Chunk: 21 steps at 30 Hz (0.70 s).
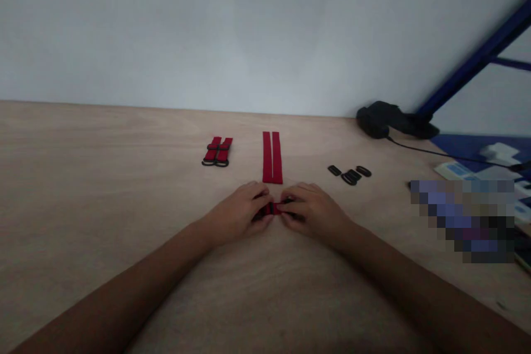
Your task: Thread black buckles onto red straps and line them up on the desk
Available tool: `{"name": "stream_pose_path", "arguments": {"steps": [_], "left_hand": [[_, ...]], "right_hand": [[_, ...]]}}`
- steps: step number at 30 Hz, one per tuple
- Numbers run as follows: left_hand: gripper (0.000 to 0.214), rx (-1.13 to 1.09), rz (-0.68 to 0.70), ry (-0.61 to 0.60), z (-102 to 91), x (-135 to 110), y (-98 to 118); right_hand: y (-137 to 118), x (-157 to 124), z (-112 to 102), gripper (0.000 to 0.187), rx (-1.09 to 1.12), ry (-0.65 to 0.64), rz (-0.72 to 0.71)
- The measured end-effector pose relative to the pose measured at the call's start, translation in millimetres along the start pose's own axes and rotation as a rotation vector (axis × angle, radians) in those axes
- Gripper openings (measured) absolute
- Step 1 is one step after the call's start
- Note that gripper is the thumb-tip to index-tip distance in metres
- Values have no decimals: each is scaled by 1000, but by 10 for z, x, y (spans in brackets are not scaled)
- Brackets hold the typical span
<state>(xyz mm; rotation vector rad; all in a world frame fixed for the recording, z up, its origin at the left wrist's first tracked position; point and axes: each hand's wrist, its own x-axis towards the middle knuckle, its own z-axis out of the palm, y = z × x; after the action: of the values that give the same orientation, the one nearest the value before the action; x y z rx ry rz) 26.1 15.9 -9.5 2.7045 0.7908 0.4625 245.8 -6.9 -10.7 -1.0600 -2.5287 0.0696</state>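
My left hand (244, 208) and my right hand (313, 210) meet over the wooden table. Between their fingertips they pinch a short red strap (277, 208) with a dark band across it, perhaps a buckle; the fingers cover much of it. Just beyond, two flat red webbing strips (272, 157) lie side by side, pointing away from me. Off to the left rest two red straps fitted with black buckles (218, 150), with black rings at their near ends. Several loose black plastic buckles (350, 175) lie to the right.
A pale wall rises behind the wooden table (103, 177). At the back right is a black object (394, 119) with a cable running right. A blurred-out, pixelated item (464, 221) and papers (456, 171) sit at the right edge, near a blue frame (468, 58).
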Motion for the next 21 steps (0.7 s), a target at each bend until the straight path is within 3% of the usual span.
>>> {"name": "stream_pose_path", "arguments": {"steps": [16,21], "left_hand": [[28,71,128,-30,-88,-59,-105],[27,55,116,24,-48,-105,-122]], "right_hand": [[4,-24,-15,15,-42,-23,-2],[30,-16,-19,16,-9,-24,-36]]}}
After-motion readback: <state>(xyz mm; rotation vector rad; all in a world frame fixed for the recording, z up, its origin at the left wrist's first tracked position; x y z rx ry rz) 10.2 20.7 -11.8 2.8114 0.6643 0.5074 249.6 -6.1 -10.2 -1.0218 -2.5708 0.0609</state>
